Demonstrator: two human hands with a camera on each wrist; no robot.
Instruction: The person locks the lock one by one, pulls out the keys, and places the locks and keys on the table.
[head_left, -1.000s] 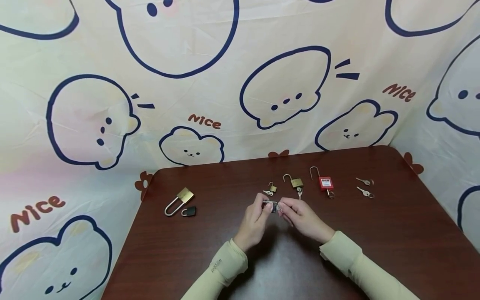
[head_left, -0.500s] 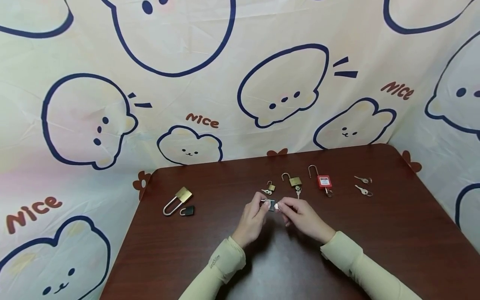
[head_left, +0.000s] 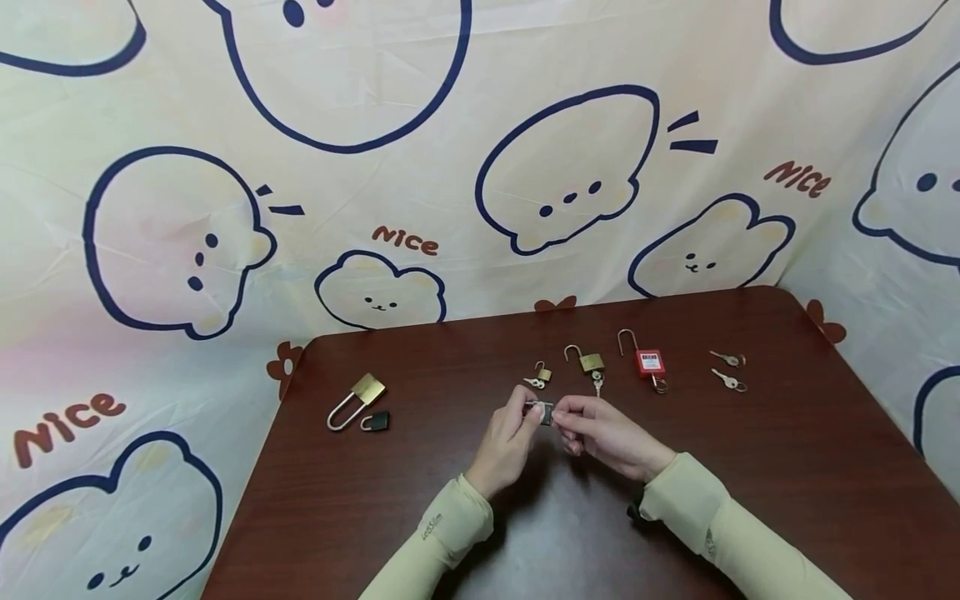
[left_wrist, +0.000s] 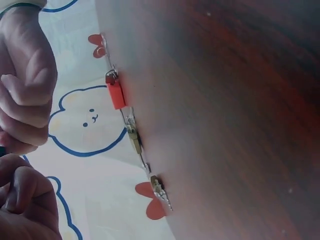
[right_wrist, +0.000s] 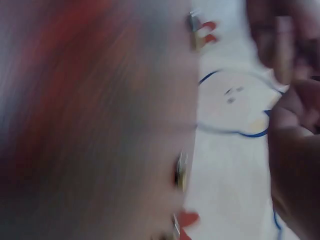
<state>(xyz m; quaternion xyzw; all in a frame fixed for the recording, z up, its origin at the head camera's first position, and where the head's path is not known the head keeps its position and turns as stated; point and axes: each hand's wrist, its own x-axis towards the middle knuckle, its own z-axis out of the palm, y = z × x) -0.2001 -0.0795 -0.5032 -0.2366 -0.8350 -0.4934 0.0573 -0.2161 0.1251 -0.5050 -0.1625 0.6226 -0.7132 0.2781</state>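
My left hand (head_left: 501,446) grips a small dark grey padlock (head_left: 547,415) between thumb and fingers, its shackle toward the palm side. On the padlock's right end, my right hand (head_left: 615,440) pinches a small key, now mostly covered by the fingertips. Both hands are held above the table, close together. At the left border of the left wrist view, the right hand (left_wrist: 27,85) and left hand (left_wrist: 27,200) meet with curled fingers; only a dark sliver of the padlock shows. The right wrist view is blurred, with the right hand (right_wrist: 295,150) at its right side.
Behind the hands lie a small brass padlock (head_left: 544,376), a medium brass padlock (head_left: 592,363) and a red padlock (head_left: 650,362), all with open shackles and keys. Loose keys (head_left: 729,382) lie right. A long-shackle brass padlock (head_left: 368,389) and black padlock (head_left: 380,421) lie left.
My right hand has turned at the wrist, and its fingers now cover the key head that showed half a second ago. The left hand and padlock have hardly moved.
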